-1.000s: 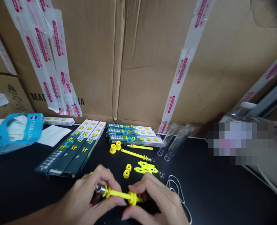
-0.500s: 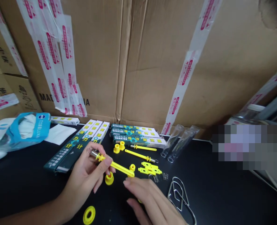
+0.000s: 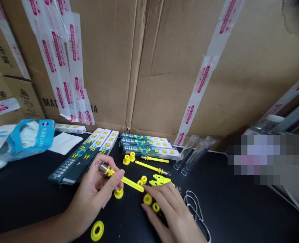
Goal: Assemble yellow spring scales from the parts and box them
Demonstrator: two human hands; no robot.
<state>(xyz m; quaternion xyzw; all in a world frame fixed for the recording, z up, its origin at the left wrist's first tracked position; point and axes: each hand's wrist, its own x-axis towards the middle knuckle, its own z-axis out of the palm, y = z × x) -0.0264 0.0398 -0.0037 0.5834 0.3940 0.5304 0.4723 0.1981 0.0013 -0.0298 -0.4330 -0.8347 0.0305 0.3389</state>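
My left hand (image 3: 96,194) pinches a yellow plastic rod (image 3: 125,179) with a metal spring end (image 3: 102,167), held slantwise above the black table (image 3: 240,209). Beside the rod's lower tip, my right hand (image 3: 172,212) rests on the table with its fingers curled over two small yellow rings (image 3: 150,201). A yellow cap (image 3: 118,193) lies under the rod. A flat yellow ring (image 3: 97,231) lies near my left wrist.
Three dark green flat boxes (image 3: 83,157) and more boxes (image 3: 146,145) lie behind the hands, with loose yellow rods (image 3: 151,167), caps (image 3: 128,158) and clips (image 3: 161,180). Clear tubes (image 3: 192,153) lie right, wire hooks (image 3: 196,209) by my right hand. Cardboard cartons (image 3: 164,67) wall the back; a blue bag (image 3: 25,138) sits left.
The rod has been taken apart from its ring and lifted by my left hand. My right hand let go of it and moved onto the small yellow rings. A flat ring now lies near my wrist.
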